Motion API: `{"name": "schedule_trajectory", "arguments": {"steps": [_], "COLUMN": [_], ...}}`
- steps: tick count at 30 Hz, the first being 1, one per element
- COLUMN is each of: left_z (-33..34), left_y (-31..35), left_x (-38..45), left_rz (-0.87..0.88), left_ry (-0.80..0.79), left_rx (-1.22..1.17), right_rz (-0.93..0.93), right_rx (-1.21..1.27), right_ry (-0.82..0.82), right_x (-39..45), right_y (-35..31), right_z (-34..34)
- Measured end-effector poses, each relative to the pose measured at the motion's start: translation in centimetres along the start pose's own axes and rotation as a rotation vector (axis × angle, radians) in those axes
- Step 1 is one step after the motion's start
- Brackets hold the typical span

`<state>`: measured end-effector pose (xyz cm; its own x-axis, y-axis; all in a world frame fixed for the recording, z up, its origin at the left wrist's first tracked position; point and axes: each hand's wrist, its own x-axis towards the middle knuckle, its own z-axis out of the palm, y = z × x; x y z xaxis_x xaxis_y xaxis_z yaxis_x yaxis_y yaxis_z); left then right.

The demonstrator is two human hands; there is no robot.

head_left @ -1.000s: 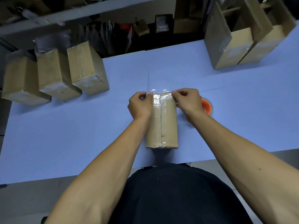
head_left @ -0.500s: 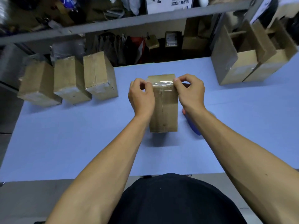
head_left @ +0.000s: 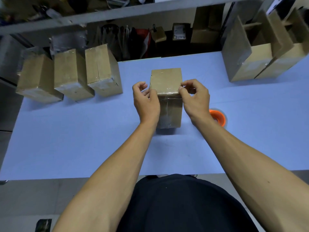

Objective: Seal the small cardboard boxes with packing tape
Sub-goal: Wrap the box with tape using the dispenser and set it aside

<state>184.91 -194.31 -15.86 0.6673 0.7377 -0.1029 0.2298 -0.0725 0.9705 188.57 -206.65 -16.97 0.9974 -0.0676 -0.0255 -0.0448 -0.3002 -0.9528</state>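
Small brown tape-wrapped cardboard box point(head_left: 167, 91) upright on pale blue desk point(head_left: 83, 139); left hand point(head_left: 146, 102) and right hand point(head_left: 194, 99) flank it, curled fingers point(head_left: 181, 88) pinching top edge.

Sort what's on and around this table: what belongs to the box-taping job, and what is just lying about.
Part of the job:
- box in hand, held by left hand and right hand
- orange tape roll
- three taped boxes at left
- open boxes at right

Lying about:
- shelf clutter behind the table
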Motion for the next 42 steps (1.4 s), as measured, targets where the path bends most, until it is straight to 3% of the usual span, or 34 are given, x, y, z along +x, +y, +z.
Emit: {"name": "schedule_trajectory", "arguments": {"steps": [3, 7, 12, 18, 20, 24, 27, 30, 32, 34, 42], "left_z": [0.6, 1.2, 1.4, 1.4, 1.0, -0.3, -1.7, -2.4, -2.5, -2.5, -2.7], "left_y": [0.1, -0.2, -0.3, -0.8, -0.4, 0.1, 0.6, -0.7, -2.2, -4.3, -6.2], "left_x": [0.0, -0.7, 0.3, 1.2, 1.4, 2.4, 2.9, 2.8, 1.7, 0.7, 2.0], "left_rz": [-0.073, -0.137, -0.103, -0.214, -0.272, -0.274, -0.224, -0.241, -0.325, -0.336, -0.289], "left_ry": [-0.116, -0.277, -0.165, -0.140, -0.144, -0.248, -0.408, -0.492, -0.492, -0.482, -0.456], "left_rx": [0.082, 0.099, 0.151, -0.060, -0.109, 0.016, 0.046, 0.116, 0.138, 0.192, 0.133], "right_rz": [0.039, 0.073, 0.122, 0.196, 0.243, 0.193, 0.172, 0.152, 0.148, 0.156, 0.263], "right_rx": [-0.035, -0.135, -0.130, -0.061, 0.020, 0.140, 0.119, 0.002, -0.151, -0.238, -0.296], "right_ry": [0.046, -0.026, -0.049, -0.076, -0.167, -0.512, -0.574, -0.462, -0.437, -0.516, -0.611], "right_x": [-0.3, -0.5, 0.2, 0.7, 0.7, 0.1, 0.4, 0.3, 0.0, -0.8, -0.2], "right_y": [-0.7, -1.0, -0.9, -0.9, -0.6, 0.7, 1.0, 1.3, 2.4, 3.6, 4.0], "right_z": [0.8, 2.1, 2.4, 2.1, 1.8, 0.4, -0.6, -0.3, -0.1, 0.0, -0.8]}}
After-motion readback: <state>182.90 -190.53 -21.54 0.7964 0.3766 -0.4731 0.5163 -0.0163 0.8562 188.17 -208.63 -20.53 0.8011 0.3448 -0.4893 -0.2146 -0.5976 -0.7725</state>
